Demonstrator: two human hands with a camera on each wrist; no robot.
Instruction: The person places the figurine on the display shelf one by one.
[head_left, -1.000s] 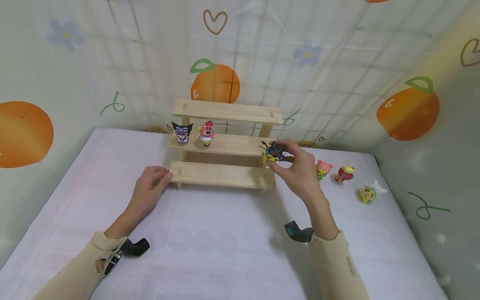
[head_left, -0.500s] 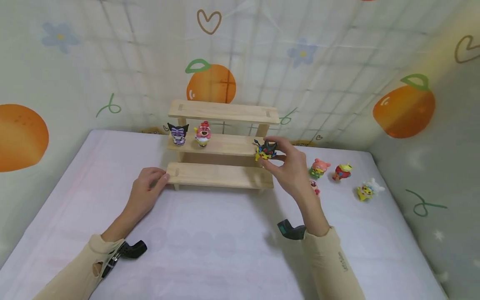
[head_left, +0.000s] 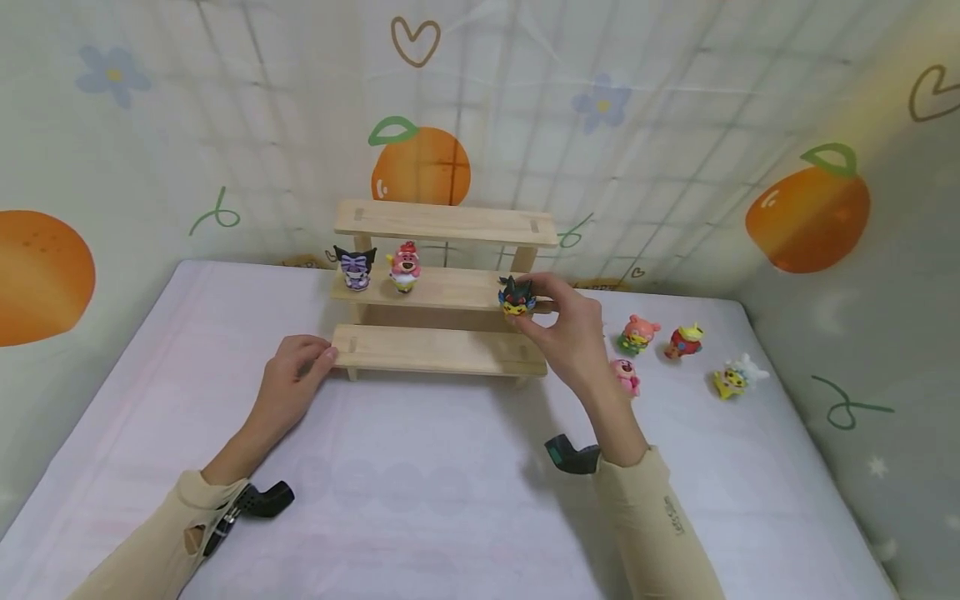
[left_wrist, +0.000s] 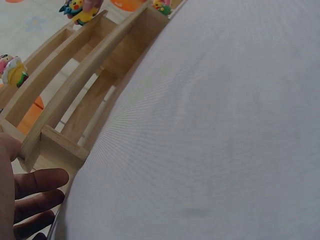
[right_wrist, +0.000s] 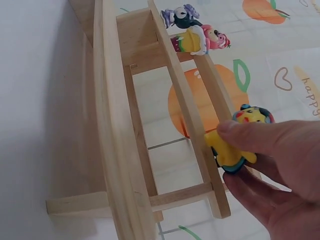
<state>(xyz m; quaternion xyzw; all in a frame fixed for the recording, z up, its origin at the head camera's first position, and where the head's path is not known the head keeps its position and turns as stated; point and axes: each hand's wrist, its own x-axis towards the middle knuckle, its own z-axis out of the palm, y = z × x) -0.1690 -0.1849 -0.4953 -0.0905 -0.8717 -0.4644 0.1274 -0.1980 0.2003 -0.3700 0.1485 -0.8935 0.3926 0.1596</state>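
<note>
I see the right hand (head_left: 576,333) pinching a black-hooded figure (head_left: 517,297) at the right end of the middle shelf (head_left: 457,288), a purple figure (head_left: 356,270) standing at the other end; the left hand (head_left: 295,368), relaxed, touches the bottom shelf (head_left: 435,348)

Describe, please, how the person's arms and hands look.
The left hand and right hand are without gloves. The left sleeve and right sleeve are beige; the right one bears small dark lettering. A dark, bent device juts beside each cuff.
</note>
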